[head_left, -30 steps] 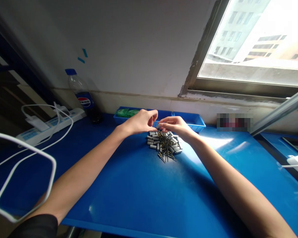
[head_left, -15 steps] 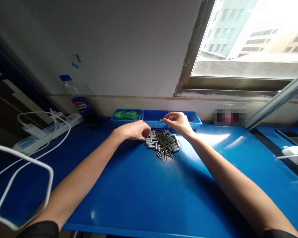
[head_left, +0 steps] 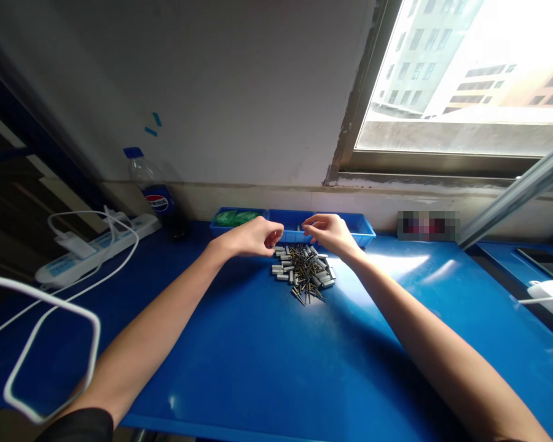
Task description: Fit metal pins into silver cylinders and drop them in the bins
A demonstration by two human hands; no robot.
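Observation:
My left hand (head_left: pixel 257 236) is closed with curled fingers, just above the left edge of a pile of small metal parts (head_left: pixel 304 270). Anything inside those fingers is hidden. The pile mixes short grey blocks with thin, brass-and-dark pins. Over the middle compartment of a blue bin row (head_left: pixel 288 218), my right hand (head_left: pixel 330 232) holds its thumb and fingers in a pinch. A tiny pale piece (head_left: pixel 298 228) shows at these fingertips; whether they still grip it is unclear. Green packets (head_left: pixel 236 217) lie in the left compartment.
A cola bottle (head_left: pixel 159 199) and a white power strip (head_left: pixel 96 248) with cables stand on the left of the blue table (head_left: pixel 276 362). A blurred-out object (head_left: pixel 428 226) is at the back right, near a metal pole (head_left: pixel 511 196). A phone (head_left: pixel 544 264) lies far right.
The small metal piece at my right fingertips shows less clearly and sits a little lower. My left hand has shifted slightly rightward. The whole view has moved a little.

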